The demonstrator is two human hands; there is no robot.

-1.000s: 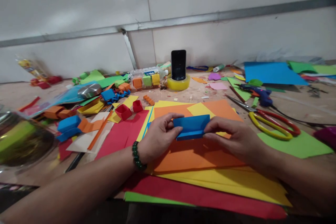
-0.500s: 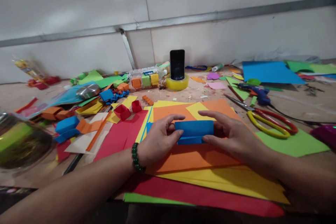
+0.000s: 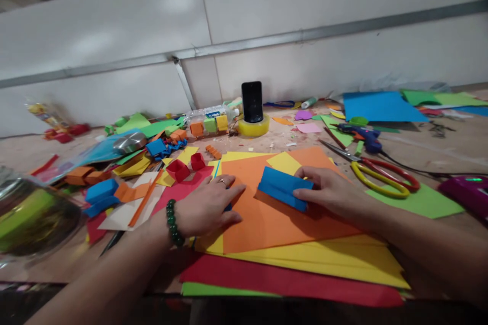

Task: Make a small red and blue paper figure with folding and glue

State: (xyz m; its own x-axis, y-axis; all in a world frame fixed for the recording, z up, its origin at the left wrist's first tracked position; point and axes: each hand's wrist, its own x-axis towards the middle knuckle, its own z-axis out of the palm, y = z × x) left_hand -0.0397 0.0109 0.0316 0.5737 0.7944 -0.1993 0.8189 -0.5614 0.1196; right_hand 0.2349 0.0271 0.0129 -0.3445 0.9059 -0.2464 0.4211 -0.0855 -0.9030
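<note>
A creased piece of blue paper point(image 3: 280, 186) is pinched between the thumb and fingers of my right hand point(image 3: 330, 190), tilted just over the orange sheet point(image 3: 263, 228). My left hand point(image 3: 211, 205) lies palm down at the left edge of that sheet, fingers spread, with a bit of blue showing beneath it. Yellow sheets point(image 3: 324, 259) and a red sheet point(image 3: 290, 277) lie under the orange one. A smaller yellow piece point(image 3: 284, 162) rests on the orange sheet behind the blue paper.
Scissors point(image 3: 381, 175) and a glue gun point(image 3: 362, 137) lie to the right. A phone point(image 3: 252, 101) stands in a yellow tape roll point(image 3: 253, 126) at the back. Folded paper boxes point(image 3: 178, 170) are scattered leftward, near a glass jar point(image 3: 36, 218).
My left hand has let go of the blue paper and moved left onto the sheets. My right hand still holds the paper, now tilted. The view has shifted slightly.
</note>
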